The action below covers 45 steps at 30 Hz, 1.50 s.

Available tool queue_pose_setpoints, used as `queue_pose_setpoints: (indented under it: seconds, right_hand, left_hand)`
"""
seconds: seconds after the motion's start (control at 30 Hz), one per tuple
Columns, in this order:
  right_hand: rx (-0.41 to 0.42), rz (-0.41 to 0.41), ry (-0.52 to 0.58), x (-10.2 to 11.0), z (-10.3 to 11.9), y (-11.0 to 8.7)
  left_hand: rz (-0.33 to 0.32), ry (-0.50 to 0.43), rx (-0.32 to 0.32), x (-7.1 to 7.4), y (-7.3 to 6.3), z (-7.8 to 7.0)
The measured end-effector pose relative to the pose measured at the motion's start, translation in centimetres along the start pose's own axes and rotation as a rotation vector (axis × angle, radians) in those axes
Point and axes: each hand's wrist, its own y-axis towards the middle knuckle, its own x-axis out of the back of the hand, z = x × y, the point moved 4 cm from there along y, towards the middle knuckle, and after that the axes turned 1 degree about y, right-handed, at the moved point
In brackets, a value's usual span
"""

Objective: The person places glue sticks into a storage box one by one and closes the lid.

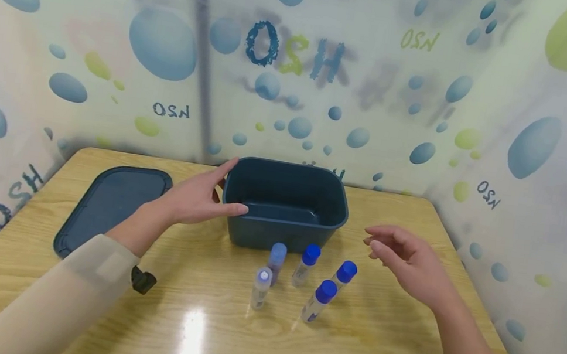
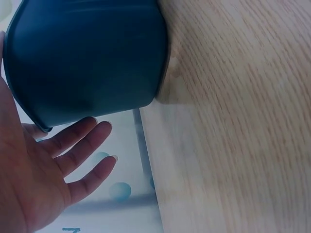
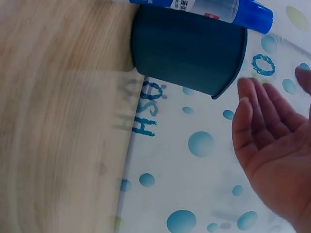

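Observation:
A dark blue rectangular bin (image 1: pixel 281 236) with rounded corners stands upright at the back of the table, its mouth up. At its left end is my left hand (image 1: pixel 202 193), thumb over the front rim and index finger at the back corner. The left wrist view shows the other fingers spread loosely beside the bin (image 2: pixel 87 58), not wrapped round it. My right hand (image 1: pixel 408 263) hovers right of the bin, fingers loosely bent and holding nothing. Before the bin stand several small clear bottles, including a dark-blue-capped bottle (image 1: pixel 318 302), a pale-blue-capped bottle (image 1: pixel 277 259) and a whitish-topped bottle (image 1: pixel 261 289).
A dark blue flat lid (image 1: pixel 115 203) lies on the left of the wooden table (image 1: pixel 220 346), partly behind my left forearm. Printed fabric walls (image 1: pixel 292 107) close off the back and both sides. Black straps or clips (image 1: pixel 143 281) hang below both wrists.

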Motion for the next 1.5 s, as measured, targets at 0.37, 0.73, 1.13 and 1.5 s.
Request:
queue_pose_setpoints:
  seconds: [0.37,0.73,1.13,1.5]
  right_hand:
    - [0.117,0.176,0.170,-2.2,-0.5,-0.6]
    - [0.114,0.243,0.261,-3.8,-1.3,-0.5]
    - [0.097,0.247,0.246,-4.3,-1.9,-0.7]
    - [0.112,0.229,0.222,-4.3,-1.8,-0.8]
  left_hand:
    - [-0.008,-0.005,0.003,-0.2,-0.1,0.2]
    - [-0.001,-0.009,0.003,0.0,-0.2,-0.2]
    - [-0.005,-0.027,-0.005,-0.3,-0.2,0.2]
    - [-0.002,-0.046,-0.004,-0.6,0.0,0.4]
